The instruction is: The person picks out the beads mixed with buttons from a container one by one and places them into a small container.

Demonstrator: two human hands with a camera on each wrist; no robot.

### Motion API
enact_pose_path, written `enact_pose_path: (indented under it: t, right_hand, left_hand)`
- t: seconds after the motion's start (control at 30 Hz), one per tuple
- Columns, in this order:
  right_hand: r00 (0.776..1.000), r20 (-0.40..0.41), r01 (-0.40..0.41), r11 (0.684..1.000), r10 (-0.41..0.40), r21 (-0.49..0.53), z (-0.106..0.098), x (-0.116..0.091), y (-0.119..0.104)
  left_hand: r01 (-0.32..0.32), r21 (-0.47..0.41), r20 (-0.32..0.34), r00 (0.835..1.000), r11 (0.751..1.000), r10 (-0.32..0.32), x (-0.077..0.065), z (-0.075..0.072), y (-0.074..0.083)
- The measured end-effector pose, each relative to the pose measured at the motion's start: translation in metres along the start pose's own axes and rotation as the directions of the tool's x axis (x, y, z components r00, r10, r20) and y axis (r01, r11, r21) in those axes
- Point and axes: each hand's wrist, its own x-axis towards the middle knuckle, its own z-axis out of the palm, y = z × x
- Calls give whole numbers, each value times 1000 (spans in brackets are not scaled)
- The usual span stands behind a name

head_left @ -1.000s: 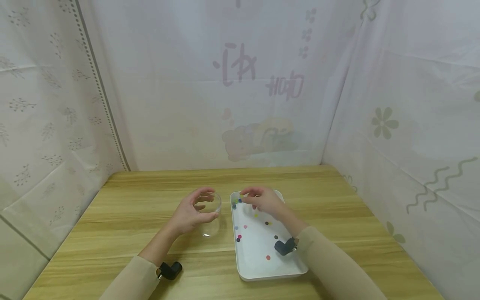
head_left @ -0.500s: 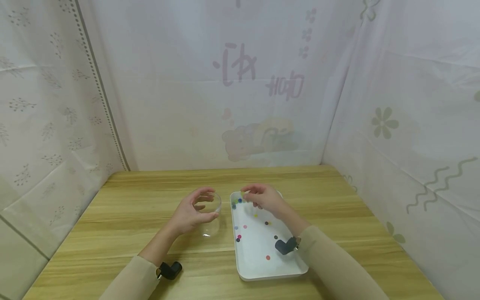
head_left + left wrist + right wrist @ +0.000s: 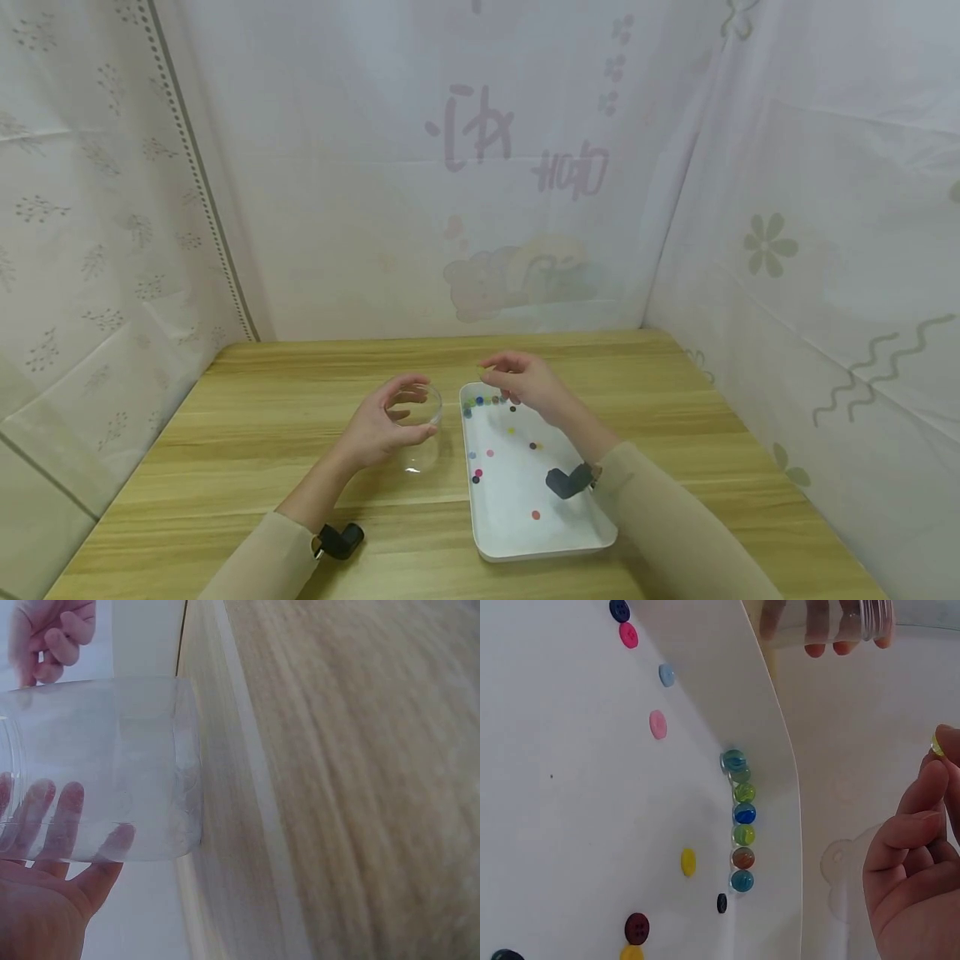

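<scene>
My left hand (image 3: 378,429) grips a clear plastic jar (image 3: 142,750), fingers and thumb curled round its upper part. The jar stands upright on the table, left of a white tray (image 3: 540,533). Between thumb and fingertips my right hand (image 3: 534,385) pinches a yellowish glass marble (image 3: 935,745), held above the tray's far edge and to the right of the jar's mouth. Along the tray's far wall lies a row of coloured glass marbles (image 3: 744,814). Several buttons are scattered over the tray floor, among them a pink button (image 3: 658,724) and a yellow button (image 3: 688,862).
A wooden table (image 3: 300,375) carries the jar and tray. Patterned white cloth (image 3: 375,208) hangs behind it and on both sides. Each wrist wears a small black camera, and the right camera (image 3: 570,482) overlaps the tray in the head view.
My right hand has risen and moved away from me, from inside the tray to above its far edge, with the marble pinched. My left hand stays still on the jar.
</scene>
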Motion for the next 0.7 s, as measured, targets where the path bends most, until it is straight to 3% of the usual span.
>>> enact_pose_path:
  t: [0.2, 0.7]
  right_hand:
    - [1000, 10, 29, 1000, -29, 1, 4, -1, -8]
    - [997, 33, 67, 991, -71, 112, 16, 4, -32]
  left_hand:
    - [-2, 3, -4, 1000, 1000, 2, 0, 0, 1]
    - [-7, 8, 4, 1000, 1000, 7, 0, -1, 0]
